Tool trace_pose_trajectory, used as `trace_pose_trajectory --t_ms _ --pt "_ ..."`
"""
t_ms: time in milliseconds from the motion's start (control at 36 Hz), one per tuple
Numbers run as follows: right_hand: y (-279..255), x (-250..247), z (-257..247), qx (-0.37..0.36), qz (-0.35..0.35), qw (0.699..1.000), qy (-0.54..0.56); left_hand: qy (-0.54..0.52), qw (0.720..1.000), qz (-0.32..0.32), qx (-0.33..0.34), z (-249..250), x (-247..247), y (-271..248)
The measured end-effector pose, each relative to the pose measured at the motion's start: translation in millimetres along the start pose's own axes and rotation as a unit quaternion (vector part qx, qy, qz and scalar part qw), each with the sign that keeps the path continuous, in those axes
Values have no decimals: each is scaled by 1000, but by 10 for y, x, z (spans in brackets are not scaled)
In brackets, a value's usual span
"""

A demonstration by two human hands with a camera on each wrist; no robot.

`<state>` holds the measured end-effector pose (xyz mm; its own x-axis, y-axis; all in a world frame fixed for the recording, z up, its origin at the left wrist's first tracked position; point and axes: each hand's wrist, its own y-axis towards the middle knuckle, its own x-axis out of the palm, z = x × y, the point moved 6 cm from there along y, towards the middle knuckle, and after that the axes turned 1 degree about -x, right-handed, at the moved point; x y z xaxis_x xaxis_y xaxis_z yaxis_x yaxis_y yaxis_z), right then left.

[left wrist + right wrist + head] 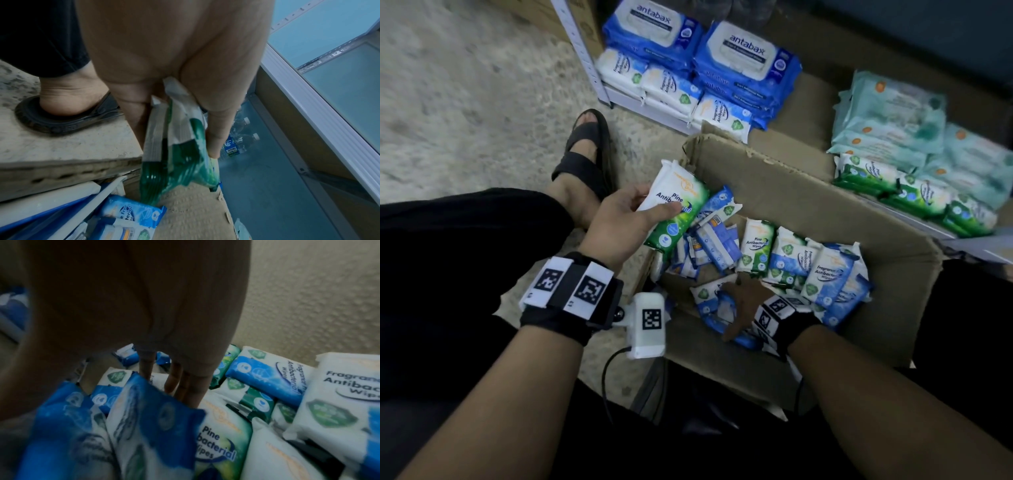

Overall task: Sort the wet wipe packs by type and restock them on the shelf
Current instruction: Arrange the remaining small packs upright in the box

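My left hand [640,205] grips a green-and-white pine wipe pack [674,209] above the left edge of the open cardboard box [808,192]. The left wrist view shows the thumb and fingers [213,129] pinching the green packaging [174,154], which may be more than one pack. My right hand [743,303] is down inside the box among blue fragrance-free packs [828,274]. In the right wrist view its fingers [180,382] are straight and pushed in behind a blue pack [144,418]; the thumb is hidden. More pine packs [222,443] lie mixed in.
On the low shelf ahead stand big blue Antabax packs [743,58] and small blue fragrance-free packs [674,89]. To the right are teal packs [890,120] with green pine packs [914,195] in front. My sandalled foot [585,154] rests left of the box.
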<state>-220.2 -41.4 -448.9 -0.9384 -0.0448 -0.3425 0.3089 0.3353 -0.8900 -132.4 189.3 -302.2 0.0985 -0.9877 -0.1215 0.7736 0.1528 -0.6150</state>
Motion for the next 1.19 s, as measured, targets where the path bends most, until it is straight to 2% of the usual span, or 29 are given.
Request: trace_pose_trajectory --t_ms 194,472,583,750,889,972,1083,1139,1194 --pt "110 33 -52 7 78 996 -31 -11 1000 -16 1 29 24 -15" --pt "162 45 8 15 114 989 -88 -18 999 -29 -1 50 34 -2" --pt "151 52 40 -18 127 985 -117 -19 999 -29 -5 33 31 7" --pt "175 145 64 -24 78 996 -40 -18 999 -26 -3 25 26 16" --pt "314 224 103 -15 79 997 15 -13 1000 -17 2 26 29 17" --pt "139 21 94 -24 93 991 94 -1 1000 -11 9 42 38 8" --pt "-165 -382 239 34 87 978 188 12 1000 -4 28 54 63 7" --pt "-266 -615 281 52 113 968 218 20 999 16 47 71 59 -12" --pt "-327 -834 352 65 187 942 272 22 995 54 86 111 52 -58"
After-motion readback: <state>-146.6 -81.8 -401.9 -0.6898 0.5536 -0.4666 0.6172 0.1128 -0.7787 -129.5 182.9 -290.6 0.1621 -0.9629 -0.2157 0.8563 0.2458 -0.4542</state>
